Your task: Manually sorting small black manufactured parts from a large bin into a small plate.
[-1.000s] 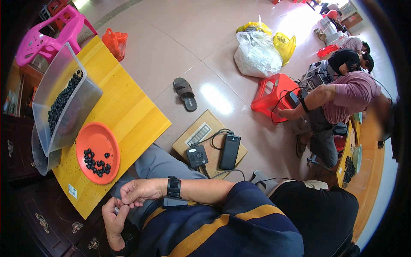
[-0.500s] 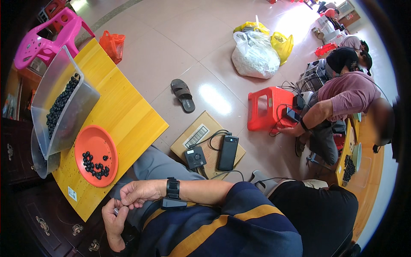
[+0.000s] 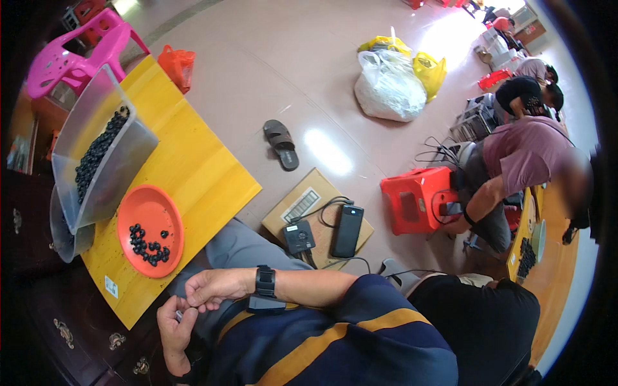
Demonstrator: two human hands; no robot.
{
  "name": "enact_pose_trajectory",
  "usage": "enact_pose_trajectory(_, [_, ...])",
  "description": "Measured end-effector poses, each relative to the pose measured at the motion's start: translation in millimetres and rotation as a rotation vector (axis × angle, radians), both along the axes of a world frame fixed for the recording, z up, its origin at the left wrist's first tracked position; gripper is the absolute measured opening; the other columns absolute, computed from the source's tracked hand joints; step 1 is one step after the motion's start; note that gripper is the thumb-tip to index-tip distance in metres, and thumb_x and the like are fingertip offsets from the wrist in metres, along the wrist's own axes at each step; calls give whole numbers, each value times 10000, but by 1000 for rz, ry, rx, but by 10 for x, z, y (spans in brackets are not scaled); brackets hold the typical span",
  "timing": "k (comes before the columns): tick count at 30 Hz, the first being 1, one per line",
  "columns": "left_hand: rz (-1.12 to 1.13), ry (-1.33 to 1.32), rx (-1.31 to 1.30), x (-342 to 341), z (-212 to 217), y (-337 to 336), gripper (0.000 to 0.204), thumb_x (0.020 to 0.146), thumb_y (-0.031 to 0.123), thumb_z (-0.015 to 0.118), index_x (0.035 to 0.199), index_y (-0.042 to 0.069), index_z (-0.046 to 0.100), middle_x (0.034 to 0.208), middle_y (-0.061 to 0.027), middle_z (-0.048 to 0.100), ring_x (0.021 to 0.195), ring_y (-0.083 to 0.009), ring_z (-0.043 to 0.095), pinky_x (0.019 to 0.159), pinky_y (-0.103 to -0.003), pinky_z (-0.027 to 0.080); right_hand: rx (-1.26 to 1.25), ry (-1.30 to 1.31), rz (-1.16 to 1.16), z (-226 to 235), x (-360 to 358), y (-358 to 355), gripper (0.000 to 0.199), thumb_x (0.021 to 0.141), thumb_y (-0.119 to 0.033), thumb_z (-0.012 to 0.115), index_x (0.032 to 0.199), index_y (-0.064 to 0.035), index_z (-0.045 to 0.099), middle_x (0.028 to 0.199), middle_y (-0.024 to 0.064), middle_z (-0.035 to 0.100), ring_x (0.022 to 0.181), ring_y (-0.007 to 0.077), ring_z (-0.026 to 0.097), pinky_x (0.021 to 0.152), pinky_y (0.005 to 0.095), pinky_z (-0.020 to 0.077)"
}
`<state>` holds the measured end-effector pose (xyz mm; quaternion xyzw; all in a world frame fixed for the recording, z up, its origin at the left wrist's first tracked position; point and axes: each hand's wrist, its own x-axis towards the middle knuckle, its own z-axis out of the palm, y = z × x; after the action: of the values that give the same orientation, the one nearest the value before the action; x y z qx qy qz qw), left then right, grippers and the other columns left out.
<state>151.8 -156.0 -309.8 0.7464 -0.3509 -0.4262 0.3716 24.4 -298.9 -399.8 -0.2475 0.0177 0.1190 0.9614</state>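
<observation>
My left hand [image 3: 175,329] and my right hand [image 3: 217,287] meet at the fingertips over my lap, beside the yellow table's near edge. Both are closed in a pinch. A small pale item [image 3: 179,315] shows between the left fingers; its kind cannot be made out. Whatever the right fingertips pinch is hidden. Just beyond the hands, an orange plate [image 3: 176,225] on the table carries several small dark round berries [image 3: 147,248]. Behind it, a clear plastic bin [image 3: 138,151] stands tilted, holding a heap of the same dark berries [image 3: 100,157].
The yellow table [image 3: 199,161] runs along my left. A cardboard box [image 3: 290,215] with a power bank [image 3: 347,230] and cables lies on the floor, near a slipper [image 3: 281,145]. A red stool [image 3: 412,199] stands by a seated co-worker [image 3: 524,151]. Stuffed bags [image 3: 389,87] lie farther off.
The view has shifted slightly. My hands keep their fingertip pinch with little change. The co-worker's hand has moved lower beside the red stool.
</observation>
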Motion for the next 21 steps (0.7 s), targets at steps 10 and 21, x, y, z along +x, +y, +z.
enact_pose_trajectory(10, [-38,0,-46,-6,84,1,156,765,105,666,707,30,543,600,-6,530,568,-62,464,534,-235,360,18,-7,22,3,-15,-12,170,931,-262,661,925,-106,592,818,-32,631,714,10,597,605,138,463])
enact_pose_trajectory(21, [-21,-83,-141,-8,151,46,170,759,90,667,773,-1,525,651,-29,532,593,-78,458,549,-246,360,54,8,-109,151,66,-106,164,940,-236,644,991,-90,589,863,-10,649,723,31,609,632,153,488])
